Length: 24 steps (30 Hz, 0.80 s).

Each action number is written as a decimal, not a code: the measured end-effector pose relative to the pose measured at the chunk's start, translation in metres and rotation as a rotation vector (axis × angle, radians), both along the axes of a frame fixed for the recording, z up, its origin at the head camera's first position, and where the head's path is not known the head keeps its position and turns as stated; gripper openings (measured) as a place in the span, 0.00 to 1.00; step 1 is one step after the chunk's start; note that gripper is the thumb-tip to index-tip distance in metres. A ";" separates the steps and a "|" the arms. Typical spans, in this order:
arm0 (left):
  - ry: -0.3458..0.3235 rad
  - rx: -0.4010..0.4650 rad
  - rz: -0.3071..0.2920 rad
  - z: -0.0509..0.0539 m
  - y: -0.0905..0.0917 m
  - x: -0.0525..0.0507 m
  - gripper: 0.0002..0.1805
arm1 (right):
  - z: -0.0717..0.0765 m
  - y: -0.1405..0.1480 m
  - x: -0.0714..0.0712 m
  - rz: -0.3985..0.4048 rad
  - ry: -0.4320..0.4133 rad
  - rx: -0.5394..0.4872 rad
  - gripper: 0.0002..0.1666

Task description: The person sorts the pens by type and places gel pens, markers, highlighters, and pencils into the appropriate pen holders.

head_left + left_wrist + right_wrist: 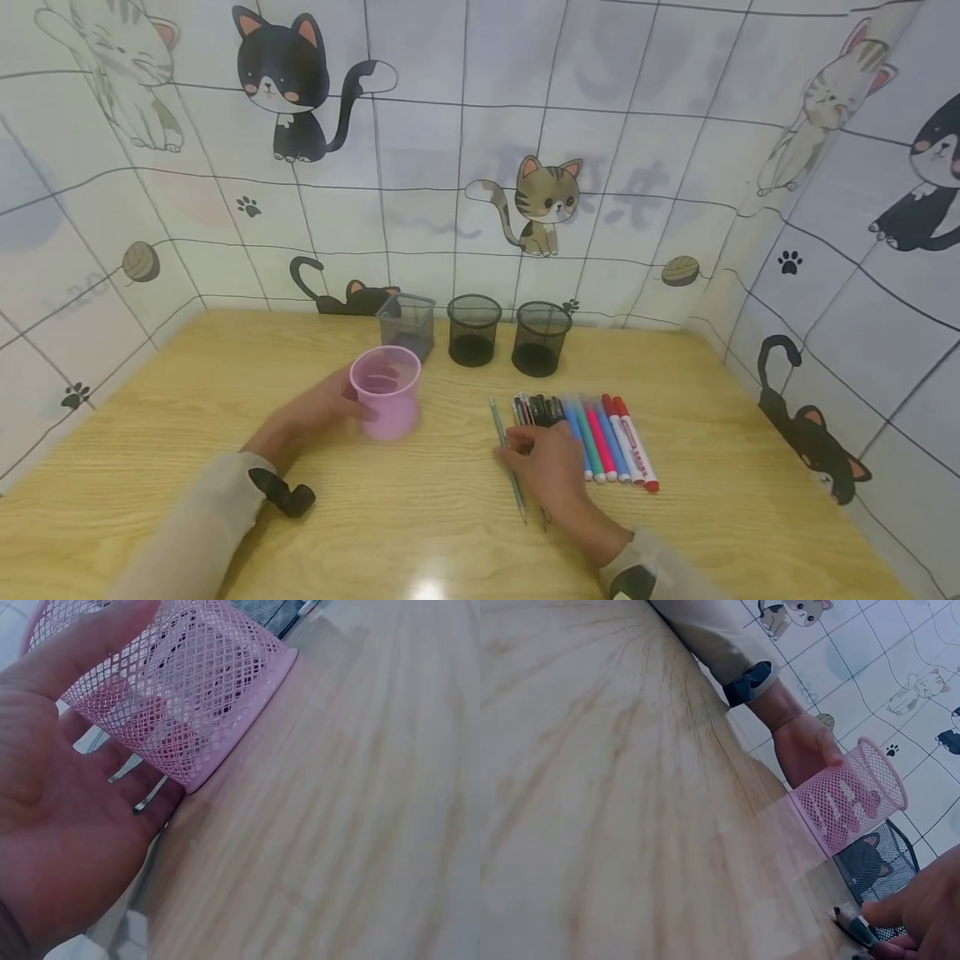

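My left hand [341, 396] grips a pink mesh pen cup [388, 417] by its side, and the cup stands upright on the table. In the left wrist view the fingers of the left hand [67, 802] curl behind the pink cup [202, 690], with the thumb on the near side. My right hand [551, 467] is low over the row of pens, its thumb and forefinger pinching a grey-green pencil [517, 492]. The pencil's end [847, 922] shows beside the thumb in the right wrist view. Partly under the right hand lie black pens [543, 408].
To the right of that hand lie several coloured markers [592, 437] and red-capped white markers [633, 442]. Behind stand a square grey mesh holder [407, 321] and two round black mesh cups [474, 329]. A cat-patterned wall covering [420, 208] encloses the wooden table [420, 517].
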<state>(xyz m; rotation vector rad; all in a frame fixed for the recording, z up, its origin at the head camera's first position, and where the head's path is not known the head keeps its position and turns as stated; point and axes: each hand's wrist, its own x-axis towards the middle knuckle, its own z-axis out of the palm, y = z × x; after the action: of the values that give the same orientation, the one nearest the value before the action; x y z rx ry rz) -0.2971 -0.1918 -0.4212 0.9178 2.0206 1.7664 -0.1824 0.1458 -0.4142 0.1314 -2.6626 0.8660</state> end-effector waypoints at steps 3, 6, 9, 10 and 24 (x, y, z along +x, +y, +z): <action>-0.010 -0.002 -0.036 0.000 0.008 0.003 0.46 | 0.002 -0.001 0.000 0.010 -0.026 0.045 0.17; 0.023 -0.016 -0.048 0.000 0.014 0.005 0.46 | 0.002 -0.002 -0.001 0.009 -0.048 0.065 0.18; 0.030 0.001 -0.064 0.000 0.018 0.006 0.45 | 0.002 -0.002 -0.001 0.007 -0.039 0.077 0.16; 0.032 0.009 -0.068 0.000 0.019 0.006 0.45 | 0.002 -0.003 -0.002 0.008 -0.036 0.084 0.16; 0.027 0.028 -0.002 -0.004 0.023 0.007 0.45 | 0.005 -0.007 -0.007 0.004 -0.019 0.138 0.09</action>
<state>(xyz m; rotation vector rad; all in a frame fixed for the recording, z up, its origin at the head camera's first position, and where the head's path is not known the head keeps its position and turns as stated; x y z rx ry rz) -0.2906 -0.1688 -0.4248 0.9566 2.0151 1.7947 -0.1896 0.1387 -0.4087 0.1622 -2.7399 0.6878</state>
